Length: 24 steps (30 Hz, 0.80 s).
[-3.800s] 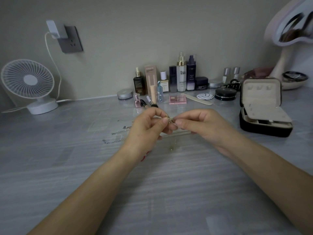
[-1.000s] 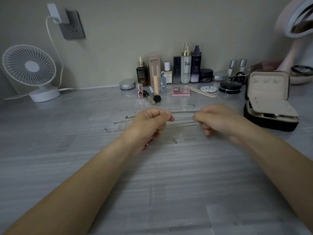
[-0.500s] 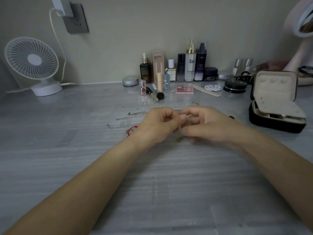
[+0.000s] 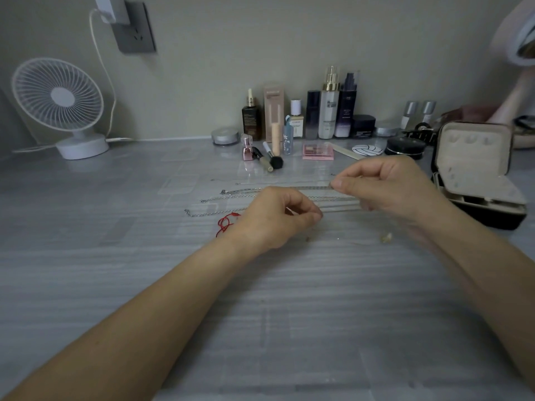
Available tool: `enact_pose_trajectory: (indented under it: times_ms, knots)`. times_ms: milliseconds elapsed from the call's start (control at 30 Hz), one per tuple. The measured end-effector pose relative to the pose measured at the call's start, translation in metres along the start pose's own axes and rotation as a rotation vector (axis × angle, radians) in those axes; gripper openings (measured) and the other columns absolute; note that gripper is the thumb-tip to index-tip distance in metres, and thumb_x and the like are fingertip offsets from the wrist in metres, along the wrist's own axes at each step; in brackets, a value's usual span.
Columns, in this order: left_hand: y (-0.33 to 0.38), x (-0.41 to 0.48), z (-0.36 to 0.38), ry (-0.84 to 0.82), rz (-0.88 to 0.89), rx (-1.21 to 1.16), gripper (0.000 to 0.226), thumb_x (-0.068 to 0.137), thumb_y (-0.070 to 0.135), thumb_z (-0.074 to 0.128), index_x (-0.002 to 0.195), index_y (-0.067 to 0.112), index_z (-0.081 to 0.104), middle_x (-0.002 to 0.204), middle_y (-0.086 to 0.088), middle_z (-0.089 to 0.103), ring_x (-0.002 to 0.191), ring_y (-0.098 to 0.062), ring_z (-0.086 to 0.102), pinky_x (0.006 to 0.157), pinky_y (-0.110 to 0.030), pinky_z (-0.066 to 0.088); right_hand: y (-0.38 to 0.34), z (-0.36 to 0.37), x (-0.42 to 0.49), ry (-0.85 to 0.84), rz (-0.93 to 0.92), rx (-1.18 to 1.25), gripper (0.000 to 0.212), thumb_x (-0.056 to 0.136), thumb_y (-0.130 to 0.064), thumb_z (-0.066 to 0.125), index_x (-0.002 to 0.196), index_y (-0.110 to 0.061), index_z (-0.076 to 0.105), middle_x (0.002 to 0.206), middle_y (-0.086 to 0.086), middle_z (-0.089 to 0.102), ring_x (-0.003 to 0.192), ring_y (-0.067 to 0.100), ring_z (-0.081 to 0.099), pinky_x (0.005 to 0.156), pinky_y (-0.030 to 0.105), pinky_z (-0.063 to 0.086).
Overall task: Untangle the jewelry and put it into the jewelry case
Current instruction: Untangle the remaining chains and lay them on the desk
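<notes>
Fingers of left hand (image 4: 278,218) and right hand (image 4: 385,186) pinch a fine chain (image 4: 304,187). Risk: a hard pull tightens knots, snaps links, or snags neighbouring chains (image 4: 214,212) on the tabletop (image 4: 260,314).

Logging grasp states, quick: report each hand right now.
Left hand: pinching shut, apparently on a fine chain, barely visible.
Right hand: pinching the end of a silver chain.

Thin silver chains (image 4: 220,198) lie left to right across the middle of the grey streaked table (image 4: 260,314), with a red cord (image 4: 224,224) just near of their left ends. The open black jewelry case (image 4: 474,180) sits right of them. A white desk fan (image 4: 58,94) stands far left, and a row of cosmetic bottles (image 4: 328,111) lines the far wall.
</notes>
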State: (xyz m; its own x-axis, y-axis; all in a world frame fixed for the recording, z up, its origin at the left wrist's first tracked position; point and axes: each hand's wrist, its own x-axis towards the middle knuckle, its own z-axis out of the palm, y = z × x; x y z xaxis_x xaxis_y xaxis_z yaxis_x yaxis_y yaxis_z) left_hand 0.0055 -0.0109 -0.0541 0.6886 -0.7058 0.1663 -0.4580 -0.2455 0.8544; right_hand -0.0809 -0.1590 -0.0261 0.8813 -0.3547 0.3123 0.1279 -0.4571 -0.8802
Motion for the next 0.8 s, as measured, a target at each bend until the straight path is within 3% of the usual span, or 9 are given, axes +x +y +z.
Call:
enact_pose_trajectory:
  times_ms: [67,167,267,367,433,600,700,800]
  knots:
    - [0.000,0.000,0.000,0.001,-0.001,-0.008,0.006,0.082,0.010,0.068,0.087,0.011,0.072,0.069,0.008,0.062,0.055,0.004,0.051,0.050,-0.006,0.038,0.000,-0.001,0.000,0.014,0.025,-0.023,0.004,0.077,-0.018,0.071,0.073,-0.016,0.069,0.045,-0.017,0.057,0.044,0.004,0.041,0.044,0.012,0.037]
    - [0.000,0.002,-0.001,-0.017,-0.018,-0.009,0.007,0.080,0.008,0.070,0.085,0.012,0.072,0.070,0.007,0.064,0.068,-0.005,0.056,0.064,-0.013,0.046,0.003,-0.002,0.003,0.023,0.072,-0.093,0.008,0.079,-0.010,0.067,0.071,-0.009,0.067,0.039,-0.013,0.048,0.039,0.001,0.039,0.041,0.009,0.034]
    - [-0.001,0.002,-0.002,-0.011,-0.034,0.014,0.007,0.079,0.009,0.071,0.082,0.015,0.071,0.073,0.004,0.066,0.072,-0.008,0.059,0.071,-0.021,0.049,0.005,-0.002,0.003,-0.013,0.128,-0.169,0.016,0.080,-0.008,0.061,0.065,-0.013,0.062,0.047,-0.006,0.052,0.038,-0.001,0.044,0.043,0.008,0.037]
    - [0.002,0.000,-0.005,0.036,-0.045,0.045,0.006,0.082,0.013,0.068,0.086,0.010,0.071,0.070,0.002,0.063,0.044,0.005,0.050,0.046,-0.008,0.039,0.005,-0.003,0.003,-0.008,0.162,-0.228,0.011,0.080,-0.013,0.062,0.070,-0.009,0.065,0.065,0.002,0.059,0.058,0.004,0.053,0.057,0.014,0.041]
    - [0.003,-0.001,-0.007,0.064,-0.063,0.047,0.010,0.085,0.016,0.066,0.088,0.008,0.070,0.068,-0.001,0.060,0.030,0.004,0.040,0.034,-0.006,0.027,0.005,-0.004,0.003,-0.009,0.178,-0.262,0.012,0.080,-0.015,0.062,0.073,-0.008,0.067,0.068,0.003,0.057,0.065,0.009,0.049,0.059,0.019,0.037]
    - [0.007,-0.002,-0.007,0.051,-0.095,0.018,0.012,0.086,0.020,0.064,0.075,0.021,0.067,0.067,-0.001,0.058,0.050,-0.009,0.044,0.044,-0.018,0.033,0.013,-0.002,0.007,-0.057,0.228,-0.393,0.020,0.079,-0.022,0.063,0.076,-0.002,0.068,0.069,0.005,0.057,0.067,0.013,0.049,0.059,0.025,0.035]
    - [0.009,-0.003,-0.006,0.036,-0.106,-0.016,0.014,0.086,0.020,0.064,0.073,0.023,0.067,0.076,-0.007,0.059,0.068,-0.022,0.043,0.047,-0.022,0.032,0.015,0.003,0.005,-0.118,0.177,-0.424,0.008,0.079,-0.017,0.066,0.072,-0.019,0.068,0.072,-0.004,0.065,0.065,0.008,0.056,0.061,0.019,0.043]
    - [0.011,-0.004,-0.006,0.026,-0.101,-0.013,0.012,0.086,0.021,0.063,0.075,0.022,0.066,0.074,-0.004,0.059,0.067,-0.022,0.044,0.039,-0.015,0.030,0.014,0.008,0.004,-0.247,0.102,-0.267,0.024,0.078,-0.007,0.065,0.084,-0.030,0.065,0.087,-0.008,0.069,0.082,0.005,0.065,0.075,0.018,0.052]
